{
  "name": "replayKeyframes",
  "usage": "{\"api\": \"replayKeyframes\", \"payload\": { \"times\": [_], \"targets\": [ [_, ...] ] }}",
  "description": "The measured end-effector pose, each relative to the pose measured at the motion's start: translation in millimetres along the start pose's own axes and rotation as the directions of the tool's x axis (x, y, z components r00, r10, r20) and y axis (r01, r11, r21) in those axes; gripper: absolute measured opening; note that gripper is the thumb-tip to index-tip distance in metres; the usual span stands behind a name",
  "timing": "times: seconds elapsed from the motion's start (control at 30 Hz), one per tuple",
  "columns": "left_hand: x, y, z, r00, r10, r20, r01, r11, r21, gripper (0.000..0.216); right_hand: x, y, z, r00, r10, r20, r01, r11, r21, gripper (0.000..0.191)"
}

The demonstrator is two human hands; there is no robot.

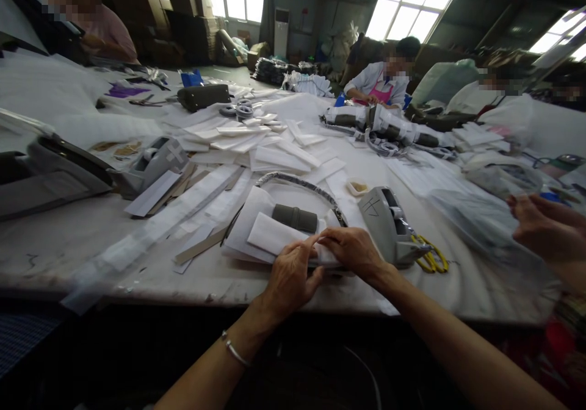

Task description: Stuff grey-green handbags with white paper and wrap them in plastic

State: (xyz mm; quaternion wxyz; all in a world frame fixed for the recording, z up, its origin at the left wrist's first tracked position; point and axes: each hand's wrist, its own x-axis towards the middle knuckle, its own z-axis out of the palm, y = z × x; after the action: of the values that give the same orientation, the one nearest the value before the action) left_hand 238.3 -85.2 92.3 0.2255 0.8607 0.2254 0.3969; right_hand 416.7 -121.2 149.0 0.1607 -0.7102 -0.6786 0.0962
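A dark olive handbag [295,217] lies on the table in front of me, partly covered by white foam sheet [245,215]. Its handle [300,180], wrapped in clear film, arches away from me. A folded white foam strip [274,234] rests across the bag's near side. My left hand [293,273] presses its fingers together on the foam at the near edge. From the right, my right hand [350,248] bends its fingers over the foam beside it, the fingertips of both hands meeting. Whatever small piece may lie between them is hidden.
A grey tape dispenser [382,224] and yellow-handled scissors [430,256] lie right of the bag. Another dispenser [158,160] and cardboard strips [169,193] are left. Foam pieces [256,135] pile up behind. A co-worker's hands [544,227] reach in at right; other people sit across the table.
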Motion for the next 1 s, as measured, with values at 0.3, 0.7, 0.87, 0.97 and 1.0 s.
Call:
{"api": "replayKeyframes", "payload": {
  "times": [0.3,0.7,0.87,0.97,1.0],
  "targets": [
    [0.0,-2.3,3.0,0.975,0.152,0.164,-0.176,0.975,0.138,0.043,2.8,16.0,23.3,0.984,0.139,-0.109,-0.113,0.969,0.220,0.018],
    [5.8,-0.3,7.6,0.967,0.141,0.212,-0.199,0.938,0.284,0.027,19.9,29.1,25.2,0.945,0.319,0.072,-0.327,0.920,0.217,0.012],
    [6.4,-1.8,10.6,0.954,0.163,0.252,-0.232,0.933,0.276,0.031,31.2,24.2,17.1,0.935,0.345,0.079,-0.347,0.937,0.023,0.019],
    [6.8,-1.1,11.6,0.951,0.148,0.270,-0.232,0.920,0.316,0.034,40.0,19.1,11.7,0.934,0.346,0.087,-0.334,0.934,-0.127,0.023],
    [6.9,-0.9,11.7,0.950,0.148,0.274,-0.238,0.913,0.333,0.036,42.5,17.5,10.6,0.937,0.339,0.088,-0.321,0.932,-0.169,0.025]
  ]
}}
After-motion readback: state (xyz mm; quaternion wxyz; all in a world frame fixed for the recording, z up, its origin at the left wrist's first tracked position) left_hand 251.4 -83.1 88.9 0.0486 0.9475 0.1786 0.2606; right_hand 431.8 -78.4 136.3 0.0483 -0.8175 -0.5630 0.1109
